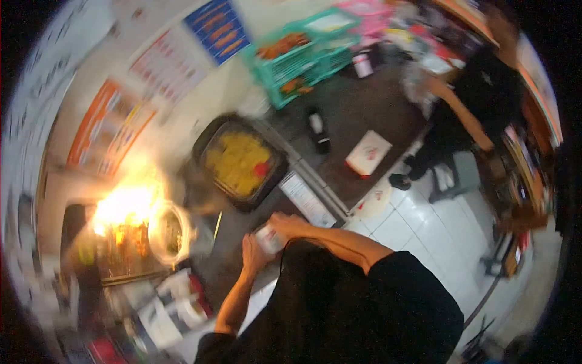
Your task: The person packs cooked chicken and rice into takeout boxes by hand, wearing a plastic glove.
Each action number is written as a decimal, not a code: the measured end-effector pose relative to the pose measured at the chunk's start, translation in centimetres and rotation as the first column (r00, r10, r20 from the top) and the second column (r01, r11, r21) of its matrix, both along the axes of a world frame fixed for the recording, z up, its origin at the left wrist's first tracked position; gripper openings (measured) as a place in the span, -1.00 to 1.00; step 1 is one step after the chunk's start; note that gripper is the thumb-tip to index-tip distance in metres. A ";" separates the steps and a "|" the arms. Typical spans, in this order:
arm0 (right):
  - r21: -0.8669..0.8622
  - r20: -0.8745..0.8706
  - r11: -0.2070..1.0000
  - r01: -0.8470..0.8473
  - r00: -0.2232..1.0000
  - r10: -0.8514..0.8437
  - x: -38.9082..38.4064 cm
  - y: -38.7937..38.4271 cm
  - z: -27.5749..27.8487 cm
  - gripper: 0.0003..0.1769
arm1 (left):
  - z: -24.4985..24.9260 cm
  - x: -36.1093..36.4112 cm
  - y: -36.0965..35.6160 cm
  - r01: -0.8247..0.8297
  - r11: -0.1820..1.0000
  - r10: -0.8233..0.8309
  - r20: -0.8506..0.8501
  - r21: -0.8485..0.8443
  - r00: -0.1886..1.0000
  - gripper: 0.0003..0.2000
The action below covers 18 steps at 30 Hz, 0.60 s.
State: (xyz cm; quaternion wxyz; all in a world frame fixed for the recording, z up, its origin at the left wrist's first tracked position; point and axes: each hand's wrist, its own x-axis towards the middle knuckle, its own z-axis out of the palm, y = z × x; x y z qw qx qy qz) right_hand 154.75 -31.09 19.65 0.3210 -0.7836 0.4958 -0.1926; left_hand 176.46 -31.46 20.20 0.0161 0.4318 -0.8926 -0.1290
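Both my hands are at the near edge of the dark counter, around a small white packet (268,239) with faint reddish marks. My left hand (253,253) has its fingers closed on the packet's left side. From the other side my right hand (288,226) grips it, fingers bent over the top. Blur hides its exact kind. Just beyond my hands is a black tray (277,176) holding yellow food (242,159) with a round red thing (260,169) on it. Beside the tray lies a white printed sheet (308,199).
At left, a bright glowing cabinet (124,255) stands by a round, shiny rim (170,232). A white box (368,153) and a dark bottle-like item (317,130) lie on the counter, with green baskets (309,60) behind. A co-worker in black (485,91) handles clear plastic at right.
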 end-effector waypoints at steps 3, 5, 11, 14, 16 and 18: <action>-0.061 0.004 0.997 0.050 0.999 -0.050 1.2 -1.2 -7.6 -0.25 | -3.9 0.4 0.6 -0.197 0.976 0.210 -0.186 0.089 0.960 -0.10; -0.118 0.063 0.989 0.090 0.995 -0.083 1.3 -0.9 -7.2 -0.31 | -4.2 0.8 1.0 -0.251 0.958 0.268 -0.113 0.141 0.957 0.00; -0.197 0.016 0.963 0.183 0.983 -0.184 2.5 -0.6 -8.4 -0.51 | -4.8 -0.1 1.7 -0.196 0.975 0.182 -0.138 -0.103 0.974 0.19; -0.197 0.022 0.957 0.214 0.977 -0.214 2.6 -0.5 -9.1 -0.62 | -4.7 0.2 1.0 -0.203 0.979 0.205 -0.148 0.027 0.968 0.18; -0.153 0.032 0.958 0.242 0.970 -0.240 2.4 -0.6 -9.2 -0.65 | -3.9 0.0 1.1 -0.224 0.974 0.228 -0.130 0.038 0.965 0.18; -0.146 0.053 0.948 0.283 0.959 -0.278 2.4 -0.5 -9.3 -0.67 | -3.6 -0.4 1.3 -0.240 0.970 0.242 -0.107 0.024 0.964 0.19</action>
